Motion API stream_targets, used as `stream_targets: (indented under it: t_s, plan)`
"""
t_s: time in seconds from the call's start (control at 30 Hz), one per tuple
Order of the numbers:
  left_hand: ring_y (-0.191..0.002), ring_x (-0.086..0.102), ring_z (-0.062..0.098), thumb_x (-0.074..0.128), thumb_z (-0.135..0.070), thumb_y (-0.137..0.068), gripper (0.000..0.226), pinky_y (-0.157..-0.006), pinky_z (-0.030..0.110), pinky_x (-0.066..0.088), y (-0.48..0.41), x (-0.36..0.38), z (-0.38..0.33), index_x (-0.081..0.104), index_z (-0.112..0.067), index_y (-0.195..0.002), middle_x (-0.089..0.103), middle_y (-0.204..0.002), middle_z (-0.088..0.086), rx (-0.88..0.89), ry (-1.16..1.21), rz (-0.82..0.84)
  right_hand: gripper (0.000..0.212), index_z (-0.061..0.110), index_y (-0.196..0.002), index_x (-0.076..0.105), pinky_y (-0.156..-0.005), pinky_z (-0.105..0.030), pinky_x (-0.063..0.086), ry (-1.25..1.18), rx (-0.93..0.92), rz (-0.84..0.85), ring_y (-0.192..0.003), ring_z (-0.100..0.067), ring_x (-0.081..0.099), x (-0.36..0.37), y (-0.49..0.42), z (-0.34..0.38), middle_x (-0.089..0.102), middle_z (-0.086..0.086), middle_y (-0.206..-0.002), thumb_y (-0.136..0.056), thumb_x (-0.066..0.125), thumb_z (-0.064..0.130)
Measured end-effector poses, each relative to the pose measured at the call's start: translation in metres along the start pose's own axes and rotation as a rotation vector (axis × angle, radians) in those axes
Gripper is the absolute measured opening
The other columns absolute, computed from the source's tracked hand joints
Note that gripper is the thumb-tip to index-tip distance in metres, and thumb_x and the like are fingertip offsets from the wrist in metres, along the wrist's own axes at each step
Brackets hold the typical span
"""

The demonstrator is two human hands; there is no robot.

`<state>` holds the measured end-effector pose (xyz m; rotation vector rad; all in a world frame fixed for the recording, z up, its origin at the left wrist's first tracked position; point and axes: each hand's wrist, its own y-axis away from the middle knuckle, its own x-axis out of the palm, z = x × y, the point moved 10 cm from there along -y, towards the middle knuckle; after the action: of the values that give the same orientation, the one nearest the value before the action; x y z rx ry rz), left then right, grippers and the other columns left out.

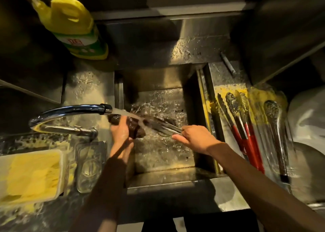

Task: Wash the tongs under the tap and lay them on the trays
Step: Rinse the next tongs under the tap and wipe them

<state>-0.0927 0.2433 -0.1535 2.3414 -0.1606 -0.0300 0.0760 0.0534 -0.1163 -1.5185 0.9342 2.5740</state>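
Scrubbing tongs (163, 126) under tap (70, 110): right hand (193, 140) grip clamped on tongs, left hand (121, 134) on scourer (136, 129); risk: wet steel slips.

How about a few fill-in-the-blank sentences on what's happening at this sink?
1. While the left hand holds a dark pad, the right hand grips the tongs under water running from the ____.
2. Some of the laid tongs to the right of the sink have ____ handles.
3. The bottle standing behind the sink has a ____ top.
Missing words: tap; red; yellow.
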Motion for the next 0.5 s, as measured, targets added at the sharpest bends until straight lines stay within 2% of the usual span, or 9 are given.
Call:
stream_targets:
  t_s: [0.07, 0.1, 0.17, 0.27, 0.33, 0.4, 0.5]
  plan:
    - [-0.11, 0.064, 0.024, 0.07, -0.024, -0.09, 0.044, -0.094, 0.035, 0.05, -0.003, -0.006, -0.005, 0.057, -0.004, -0.127, 0.066, -0.119, 0.008, 0.036, -0.121, 0.029, 0.085, 0.015, -0.077, 0.066, -0.077, -0.039, 0.049, -0.144, 0.059, -0.06, -0.083, -0.02, 0.06, -0.001, 0.008, -0.02, 0.059, -0.001, -0.086, -0.086, 0.013, 0.081]
    - [-0.108, 0.064, 0.026, 0.07, -0.022, -0.09, 0.034, -0.092, 0.035, 0.051, -0.002, -0.003, -0.006, 0.06, -0.007, -0.119, 0.067, -0.113, 0.008, 0.055, -0.144, 0.061, 0.085, 0.014, -0.076, 0.065, -0.08, -0.04, 0.049, -0.24, 0.076, -0.083, -0.088, -0.019, 0.06, -0.002, 0.011, -0.024, 0.059, -0.002, -0.088, -0.085, 0.014, 0.082]
    - [-0.102, 0.068, 0.029, 0.072, -0.021, -0.089, 0.02, -0.088, 0.039, 0.055, 0.007, 0.005, -0.002, 0.064, -0.012, -0.104, 0.07, -0.101, 0.008, 0.064, -0.133, 0.138, 0.068, 0.016, -0.072, 0.062, -0.083, -0.039, 0.046, -0.366, 0.091, -0.074, -0.098, -0.014, 0.056, 0.0, 0.011, -0.023, 0.058, -0.004, -0.097, -0.091, 0.028, 0.072]
    - [-0.099, 0.071, 0.03, 0.079, -0.026, -0.082, 0.039, -0.09, 0.042, 0.056, 0.024, 0.022, 0.001, 0.061, -0.01, -0.112, 0.073, -0.106, 0.012, 0.097, -0.187, 0.22, 0.045, 0.023, -0.071, 0.063, -0.074, -0.034, 0.042, -0.44, 0.065, -0.122, -0.085, -0.012, 0.055, -0.006, 0.009, -0.012, 0.051, 0.004, -0.095, -0.1, 0.046, 0.053]
    - [-0.102, 0.07, 0.029, 0.083, -0.029, -0.077, 0.056, -0.094, 0.045, 0.054, 0.032, 0.029, 0.005, 0.056, -0.01, -0.122, 0.071, -0.112, 0.012, 0.074, -0.216, 0.255, 0.037, 0.026, -0.082, 0.068, -0.069, -0.022, 0.037, -0.464, 0.058, -0.159, -0.082, -0.005, 0.052, -0.01, 0.011, -0.01, 0.045, 0.014, -0.094, -0.1, 0.048, 0.051]
    - [-0.105, 0.068, 0.029, 0.084, -0.031, -0.073, 0.069, -0.098, 0.049, 0.051, 0.045, 0.032, 0.007, 0.051, -0.011, -0.13, 0.069, -0.116, 0.012, 0.032, -0.223, 0.266, 0.032, 0.023, -0.094, 0.071, -0.07, -0.022, 0.034, -0.458, 0.072, -0.207, -0.084, -0.005, 0.05, -0.018, 0.019, -0.013, 0.042, 0.015, -0.096, -0.1, 0.051, 0.047]
    - [-0.104, 0.069, 0.029, 0.084, -0.036, -0.063, 0.058, -0.101, 0.05, 0.05, 0.064, 0.037, -0.005, 0.065, -0.013, -0.113, 0.072, -0.11, 0.012, 0.111, -0.279, 0.245, 0.03, 0.017, -0.109, 0.071, -0.081, -0.03, 0.044, -0.421, 0.058, -0.33, -0.098, -0.014, 0.056, -0.048, 0.037, -0.008, 0.049, 0.006, -0.11, -0.1, 0.053, 0.04]
